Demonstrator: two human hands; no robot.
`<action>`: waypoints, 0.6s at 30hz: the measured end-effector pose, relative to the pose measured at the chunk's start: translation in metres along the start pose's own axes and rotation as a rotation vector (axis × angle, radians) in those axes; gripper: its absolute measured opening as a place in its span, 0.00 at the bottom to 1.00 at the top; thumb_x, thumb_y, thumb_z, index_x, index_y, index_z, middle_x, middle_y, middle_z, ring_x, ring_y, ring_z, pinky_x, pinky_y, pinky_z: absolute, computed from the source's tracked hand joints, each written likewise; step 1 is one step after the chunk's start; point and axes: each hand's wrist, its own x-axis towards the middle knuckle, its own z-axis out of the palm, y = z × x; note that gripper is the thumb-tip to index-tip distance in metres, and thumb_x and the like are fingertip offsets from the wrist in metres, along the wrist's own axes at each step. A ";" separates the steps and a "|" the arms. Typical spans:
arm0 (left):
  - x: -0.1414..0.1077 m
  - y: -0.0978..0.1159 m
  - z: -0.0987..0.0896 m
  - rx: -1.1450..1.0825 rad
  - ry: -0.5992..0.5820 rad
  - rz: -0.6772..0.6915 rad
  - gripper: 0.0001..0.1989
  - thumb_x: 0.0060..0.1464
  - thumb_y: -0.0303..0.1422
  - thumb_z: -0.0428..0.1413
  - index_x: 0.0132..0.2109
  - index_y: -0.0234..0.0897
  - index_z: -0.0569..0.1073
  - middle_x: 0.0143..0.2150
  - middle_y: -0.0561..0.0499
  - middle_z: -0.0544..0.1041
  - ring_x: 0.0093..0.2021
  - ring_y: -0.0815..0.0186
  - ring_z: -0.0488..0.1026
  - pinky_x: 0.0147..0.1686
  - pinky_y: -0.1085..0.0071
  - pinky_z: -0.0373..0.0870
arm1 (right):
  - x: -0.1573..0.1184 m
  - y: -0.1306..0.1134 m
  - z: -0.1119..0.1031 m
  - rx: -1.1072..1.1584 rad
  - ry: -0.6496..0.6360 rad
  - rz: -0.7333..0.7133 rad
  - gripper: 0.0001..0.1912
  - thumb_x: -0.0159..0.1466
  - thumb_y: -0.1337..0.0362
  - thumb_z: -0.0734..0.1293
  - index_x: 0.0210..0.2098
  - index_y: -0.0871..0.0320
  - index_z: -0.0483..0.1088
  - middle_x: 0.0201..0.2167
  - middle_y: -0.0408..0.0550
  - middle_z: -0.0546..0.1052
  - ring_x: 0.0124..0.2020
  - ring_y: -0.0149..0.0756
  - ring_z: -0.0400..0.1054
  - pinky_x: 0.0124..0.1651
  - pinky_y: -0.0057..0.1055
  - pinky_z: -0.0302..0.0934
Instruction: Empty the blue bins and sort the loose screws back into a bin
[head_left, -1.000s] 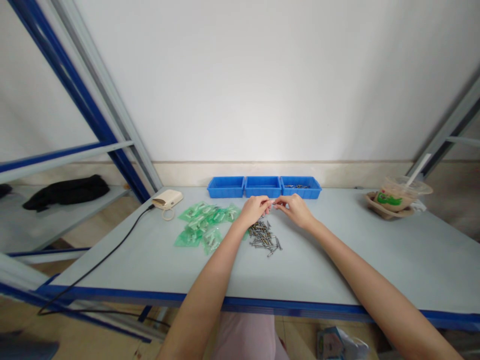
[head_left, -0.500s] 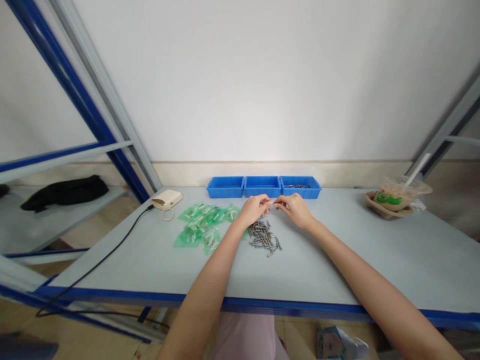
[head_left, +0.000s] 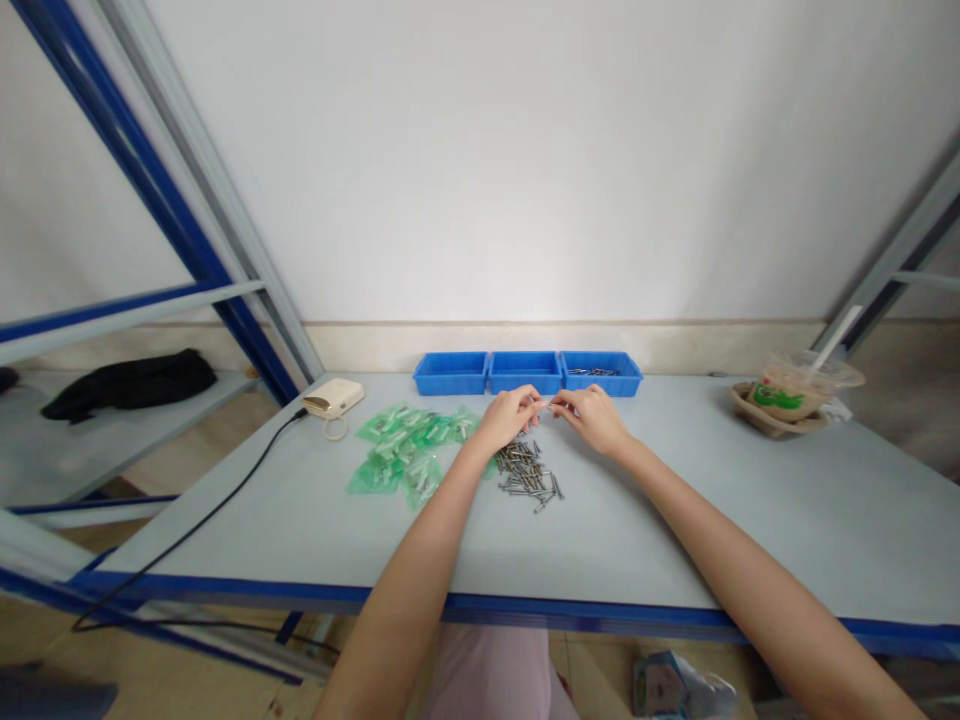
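Note:
My left hand [head_left: 513, 412] is closed in a pinch, with a small whitish piece [head_left: 544, 404] at its fingertips. From the other side my right hand [head_left: 587, 414] pinches at the same spot, fingertips almost meeting the left ones; what it grips is too small to make out. Just below the hands lies a loose pile of metal screws [head_left: 529, 475], partly covered by my left wrist. To the left is a heap of green plastic bags [head_left: 401, 445] with small white and metal parts inside; my left forearm hides its right side.
Behind my hands stand three blue bins: a left bin [head_left: 451, 385], a middle bin [head_left: 525, 384] and a right bin [head_left: 602, 386] containing screws. A cream power bank [head_left: 335, 398] with a black cable [head_left: 225, 505] lies left. A drink cup [head_left: 787, 388] sits in a brown tray [head_left: 780, 428] at right.
Both hands stay in nearly the same place, fingertips still together over the whitish piece, with only a slight shift of the fingers. The screws, bags and bins have not moved.

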 end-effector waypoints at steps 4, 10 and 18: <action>0.000 0.000 0.000 0.026 0.006 0.010 0.15 0.57 0.40 0.46 0.29 0.35 0.67 0.22 0.54 0.72 0.20 0.72 0.68 0.24 0.77 0.63 | 0.000 -0.001 0.002 0.007 0.003 -0.010 0.14 0.66 0.57 0.57 0.43 0.55 0.68 0.32 0.46 0.78 0.32 0.36 0.69 0.40 0.31 0.47; 0.001 0.001 0.000 0.016 -0.024 -0.007 0.16 0.57 0.42 0.46 0.31 0.35 0.68 0.22 0.54 0.72 0.20 0.72 0.68 0.23 0.76 0.63 | 0.000 -0.002 0.000 -0.038 0.010 -0.047 0.14 0.66 0.58 0.57 0.37 0.56 0.71 0.31 0.47 0.78 0.31 0.36 0.69 0.39 0.32 0.45; -0.001 0.005 -0.002 0.069 0.035 0.035 0.15 0.58 0.39 0.44 0.28 0.35 0.66 0.22 0.55 0.73 0.20 0.73 0.68 0.26 0.77 0.64 | -0.001 -0.002 0.001 -0.055 0.060 -0.066 0.13 0.66 0.57 0.57 0.44 0.55 0.68 0.30 0.46 0.78 0.31 0.36 0.68 0.40 0.32 0.44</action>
